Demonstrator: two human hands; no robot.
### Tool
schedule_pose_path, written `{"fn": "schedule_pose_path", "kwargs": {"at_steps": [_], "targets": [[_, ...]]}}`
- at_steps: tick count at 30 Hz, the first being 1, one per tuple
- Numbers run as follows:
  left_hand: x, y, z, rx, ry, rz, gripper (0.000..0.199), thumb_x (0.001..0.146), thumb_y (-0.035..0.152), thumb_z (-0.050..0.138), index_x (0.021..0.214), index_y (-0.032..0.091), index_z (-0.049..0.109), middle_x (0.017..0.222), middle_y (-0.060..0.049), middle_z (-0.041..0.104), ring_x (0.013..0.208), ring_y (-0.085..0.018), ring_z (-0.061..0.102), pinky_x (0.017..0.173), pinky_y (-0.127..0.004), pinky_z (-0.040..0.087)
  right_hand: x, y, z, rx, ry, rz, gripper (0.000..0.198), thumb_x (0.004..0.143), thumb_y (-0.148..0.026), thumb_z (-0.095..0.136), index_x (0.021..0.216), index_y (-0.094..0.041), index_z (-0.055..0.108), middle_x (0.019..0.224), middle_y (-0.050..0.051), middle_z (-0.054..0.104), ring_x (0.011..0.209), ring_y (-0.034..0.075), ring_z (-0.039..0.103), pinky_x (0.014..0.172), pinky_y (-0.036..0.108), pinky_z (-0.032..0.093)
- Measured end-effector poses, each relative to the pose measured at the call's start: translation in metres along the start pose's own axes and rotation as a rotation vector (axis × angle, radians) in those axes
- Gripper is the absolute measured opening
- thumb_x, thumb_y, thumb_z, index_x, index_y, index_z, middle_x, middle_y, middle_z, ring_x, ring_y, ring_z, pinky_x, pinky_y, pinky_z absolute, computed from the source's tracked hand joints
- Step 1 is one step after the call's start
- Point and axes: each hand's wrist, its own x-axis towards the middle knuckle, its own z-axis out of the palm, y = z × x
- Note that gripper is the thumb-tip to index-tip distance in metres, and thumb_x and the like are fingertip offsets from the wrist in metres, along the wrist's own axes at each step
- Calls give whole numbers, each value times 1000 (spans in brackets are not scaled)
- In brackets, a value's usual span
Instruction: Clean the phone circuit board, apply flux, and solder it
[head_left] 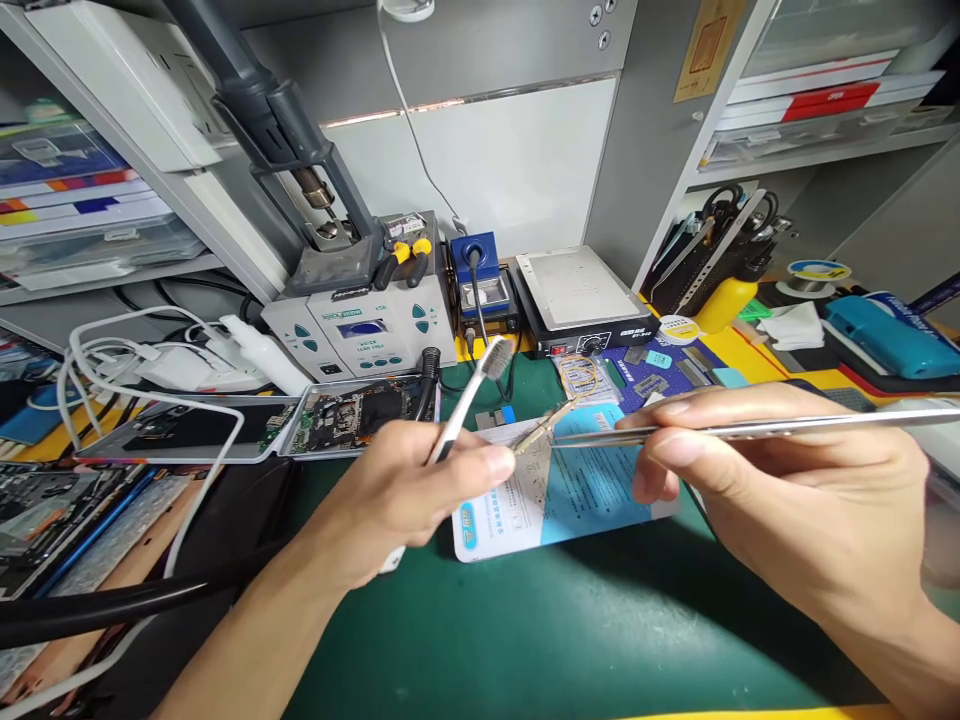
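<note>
My left hand [420, 480] is closed around a white-and-black toothbrush [466, 400], its grey bristle head pointing up and away. At the tip of the left thumb is a thin, narrow yellowish strip [541, 428], slanting up to the right; the exact grip on its lower end is hidden. My right hand [780, 500] pinches long metal tweezers [750, 428] held nearly level. Their points reach the strip, but I cannot tell whether they touch it. Under both hands lies a blue-and-white printed card [585, 500] on the green mat [540, 630].
Behind stand a grey rework station [360, 335] with yellow-handled pliers [403, 262] on top, a blue soldering-iron stand [480, 270] and a flat heating plate [577, 285]. Opened devices [352, 415] and white cables [172, 345] lie left. A yellow bottle [724, 300] and tool holder stand right.
</note>
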Motion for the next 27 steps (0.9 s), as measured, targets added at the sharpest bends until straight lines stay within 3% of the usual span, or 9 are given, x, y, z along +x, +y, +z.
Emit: {"fn": "schedule_pose_path", "kwargs": {"at_steps": [4,10,16,23,25,27], "targets": [[-5,0,7,490,418,191,51,75,62,76,104,22,63,58,8,37,51,-10,40,43,-21,31,2,0,-1,11,-9,23,14,79,-15,82,72,-28,79,67,-4,74,50,12,67,46,24,58],[-5,-6,15,870,661,526,50,75,54,75,109,19,64,50,10,41,41,-10,42,46,-24,40,2,1,1,-39,-41,-20,13,79,-15,82,74,-27,79,67,-3,73,47,11,65,45,22,58],[-5,-12,15,1035,776,714,55,78,49,75,121,16,62,65,4,64,41,-10,52,49,-24,49,-2,5,3,-77,-81,22,10,79,-26,84,72,-28,78,68,-4,73,52,10,65,47,20,57],[-3,-13,16,1046,805,853,50,78,36,74,118,8,65,58,5,62,33,-8,45,49,-26,50,-1,12,1,24,-122,75,4,82,-25,83,82,-27,79,69,-3,72,51,11,65,46,22,53],[-2,-13,14,1056,808,871,50,78,36,74,117,6,66,58,4,63,33,-9,46,47,-27,48,1,14,-2,152,-137,140,3,89,-27,76,86,-26,75,70,-2,70,58,14,68,54,26,57],[0,-13,14,1060,806,880,49,78,35,74,117,5,66,58,3,64,34,-10,48,45,-28,46,3,15,-4,248,-189,179,15,98,-30,63,85,-25,68,75,-1,70,69,18,71,64,31,59]]}}
